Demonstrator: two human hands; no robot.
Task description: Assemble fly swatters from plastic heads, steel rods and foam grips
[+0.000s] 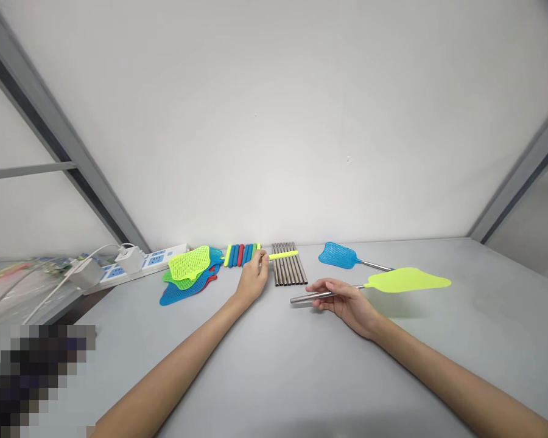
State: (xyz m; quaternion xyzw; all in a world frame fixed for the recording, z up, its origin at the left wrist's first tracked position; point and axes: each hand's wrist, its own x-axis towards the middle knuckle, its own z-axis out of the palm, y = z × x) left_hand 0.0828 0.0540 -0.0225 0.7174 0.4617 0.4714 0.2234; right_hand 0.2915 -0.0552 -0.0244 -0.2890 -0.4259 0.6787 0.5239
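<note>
My left hand (254, 278) pinches a yellow handle grip (284, 255), which points right over a row of metal tubes (288, 267). In my right hand (347, 301) is the metal tube of a yellow fly swatter (406, 280), its paddle out to the right above the table and its bare tube end pointing left. Beside my left hand lie several coloured handle grips (242, 255) in blue, red, green and yellow. Further left is a pile of swatter heads (189, 266) in yellow, green, blue and red. Behind the held swatter, a blue fly swatter (339, 255) lies on the table.
A white power strip (164, 260) with plugged-in chargers (130, 260) and cables runs along the back left of the grey table (265, 371). A pale wall (301, 121) with grey frame posts stands behind. Plastic bags (13, 286) sit at far left; a pixelated patch covers the lower left.
</note>
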